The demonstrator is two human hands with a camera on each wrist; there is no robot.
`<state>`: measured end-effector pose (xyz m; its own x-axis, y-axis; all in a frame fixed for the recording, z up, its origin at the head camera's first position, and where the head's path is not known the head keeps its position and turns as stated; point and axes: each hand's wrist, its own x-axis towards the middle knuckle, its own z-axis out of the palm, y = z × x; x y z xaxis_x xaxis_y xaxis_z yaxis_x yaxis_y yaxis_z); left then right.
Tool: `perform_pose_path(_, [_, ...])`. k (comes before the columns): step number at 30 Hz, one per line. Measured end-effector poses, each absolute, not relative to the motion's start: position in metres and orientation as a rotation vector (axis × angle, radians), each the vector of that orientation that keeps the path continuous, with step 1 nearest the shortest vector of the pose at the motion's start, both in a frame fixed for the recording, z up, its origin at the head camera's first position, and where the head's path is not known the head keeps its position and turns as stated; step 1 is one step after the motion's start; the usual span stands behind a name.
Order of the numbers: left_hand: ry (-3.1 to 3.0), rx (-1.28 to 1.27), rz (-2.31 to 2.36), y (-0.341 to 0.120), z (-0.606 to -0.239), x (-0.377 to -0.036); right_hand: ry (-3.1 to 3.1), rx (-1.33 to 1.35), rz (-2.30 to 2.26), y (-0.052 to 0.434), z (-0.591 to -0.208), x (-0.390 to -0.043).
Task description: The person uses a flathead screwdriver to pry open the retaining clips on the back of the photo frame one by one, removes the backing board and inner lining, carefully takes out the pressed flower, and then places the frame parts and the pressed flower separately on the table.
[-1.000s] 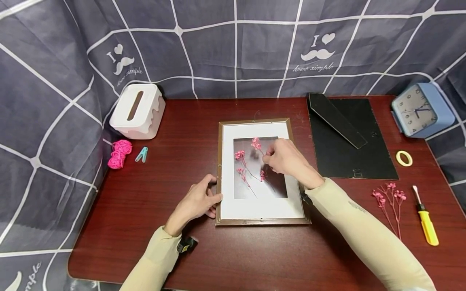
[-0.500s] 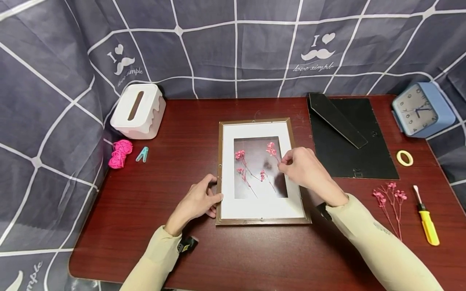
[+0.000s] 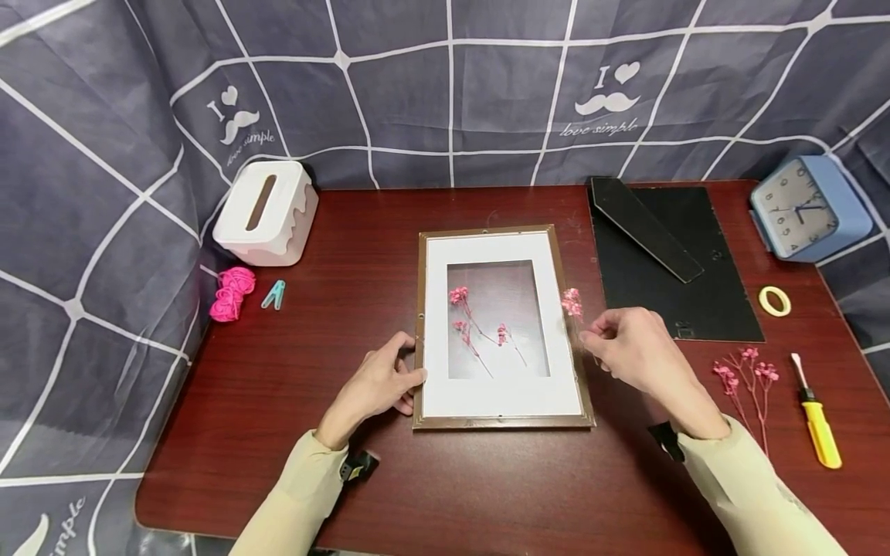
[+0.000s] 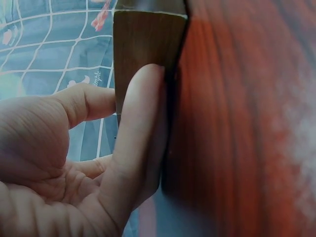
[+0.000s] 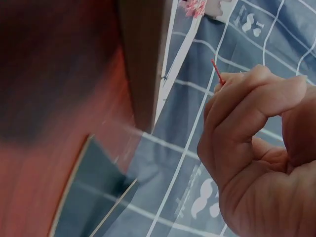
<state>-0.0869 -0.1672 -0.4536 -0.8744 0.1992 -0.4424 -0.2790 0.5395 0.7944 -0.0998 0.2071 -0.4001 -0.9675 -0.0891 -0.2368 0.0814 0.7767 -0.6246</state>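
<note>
A brown picture frame (image 3: 503, 423) with a white mat lies flat on the table, and pink flower sprigs (image 3: 467, 309) lie inside the mat's window. My left hand (image 3: 371, 386) rests against the frame's left side, its thumb at the edge. In the left wrist view a fairly straight finger (image 4: 143, 103) presses along the frame's side (image 4: 143, 44). Just right of the frame, my right hand (image 3: 636, 347) pinches another pink flower sprig (image 3: 572, 303) by its stem, blossom toward the frame. A short red stem end (image 5: 217, 70) pokes out from the fingers in the right wrist view.
A black backing board (image 3: 684, 255) with a stand leg lies at back right, near a blue clock (image 3: 810, 208) and a yellow tape roll (image 3: 775, 301). More pink sprigs (image 3: 751, 378) and a screwdriver (image 3: 820, 432) lie right. Tissue box (image 3: 271, 208), pink yarn (image 3: 232, 293) and clip (image 3: 274, 295) stand left.
My right hand has moved rightward and slightly toward me, carrying the pink sprig from over the mat's window to beyond the frame's right edge. The left hand has stayed put.
</note>
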Motion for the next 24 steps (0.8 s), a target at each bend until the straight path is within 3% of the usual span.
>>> perform_pose_path(24, [2.278,-0.08,1.309,-0.166,-0.452,-0.086,2.638,0.404,-0.769,0.318,-0.435,-0.045])
